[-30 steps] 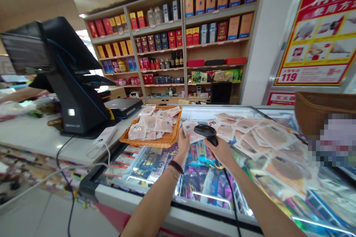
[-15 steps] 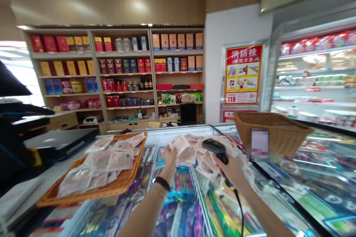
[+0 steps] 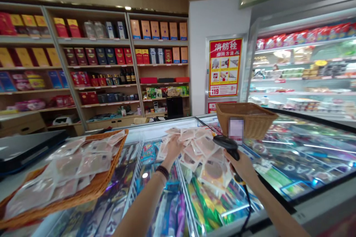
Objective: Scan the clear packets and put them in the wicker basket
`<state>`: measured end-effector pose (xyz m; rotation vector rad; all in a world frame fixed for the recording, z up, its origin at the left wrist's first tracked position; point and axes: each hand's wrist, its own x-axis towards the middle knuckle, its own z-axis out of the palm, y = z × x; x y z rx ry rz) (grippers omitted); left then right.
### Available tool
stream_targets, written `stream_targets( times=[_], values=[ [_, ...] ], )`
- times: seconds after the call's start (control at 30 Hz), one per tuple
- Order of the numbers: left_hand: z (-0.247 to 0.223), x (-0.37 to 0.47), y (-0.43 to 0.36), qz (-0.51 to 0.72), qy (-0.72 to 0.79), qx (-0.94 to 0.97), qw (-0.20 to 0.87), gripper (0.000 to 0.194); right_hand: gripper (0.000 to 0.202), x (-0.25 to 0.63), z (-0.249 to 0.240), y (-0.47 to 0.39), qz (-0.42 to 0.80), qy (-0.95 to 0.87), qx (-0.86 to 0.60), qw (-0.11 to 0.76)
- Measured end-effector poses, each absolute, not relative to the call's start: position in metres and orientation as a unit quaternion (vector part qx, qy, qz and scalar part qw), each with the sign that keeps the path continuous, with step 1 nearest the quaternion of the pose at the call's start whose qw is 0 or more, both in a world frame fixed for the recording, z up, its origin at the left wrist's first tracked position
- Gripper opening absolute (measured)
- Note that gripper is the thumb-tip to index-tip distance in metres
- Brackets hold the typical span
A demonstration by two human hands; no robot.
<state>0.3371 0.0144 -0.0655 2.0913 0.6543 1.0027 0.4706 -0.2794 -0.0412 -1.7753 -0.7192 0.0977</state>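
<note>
A black handheld scanner (image 3: pixel 226 144) with a cable hanging down is gripped in my right hand (image 3: pixel 240 161), just right of the packet pile. Clear flat packets (image 3: pixel 207 146) with pinkish contents lie heaped on the glass freezer top. At the pile's left side, my left hand (image 3: pixel 174 148), a beaded bracelet on its wrist, reaches onto the packets; its fingertips are too blurred to show whether they pinch one. More such packets (image 3: pixel 66 166) lie in an orange wicker tray (image 3: pixel 107 181) at the left.
A brown basket (image 3: pixel 258 124) with a label stands behind the scanner. Under the glass are colourful wrapped goods (image 3: pixel 204 207). A dark flat device (image 3: pixel 27 150) sits at far left. Shelves of boxes (image 3: pixel 104 57) and a lit fridge (image 3: pixel 306 70) stand behind.
The view has swung right. My left hand has moved onto the packet pile, and the packet it held up before no longer shows raised. The scanner has shifted right, away from the pile's middle.
</note>
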Motion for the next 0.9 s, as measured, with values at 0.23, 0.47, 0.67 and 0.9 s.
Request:
stream_targets(
  times=[0.23,0.47,0.67,0.9],
  values=[
    [-0.093,0.255,0.026,0.356,0.232,0.844,0.327,0.026,0.047,0.424,-0.045,-0.234,0.076,-0.365,-0.727,0.576],
    [-0.069,0.151,0.043,0.387,0.240,0.838,0.300,0.035,0.047,0.337,-0.035,-0.154,0.155,-0.463,-0.643,0.590],
    [-0.032,0.071,0.068,0.426,0.387,0.804,0.151,0.037,0.048,0.270,-0.030,-0.097,0.222,-0.486,-0.581,0.614],
    [-0.024,0.009,0.093,0.263,0.580,0.769,-0.055,0.055,0.051,0.229,-0.038,-0.078,0.231,-0.489,-0.581,0.608]
  ],
)
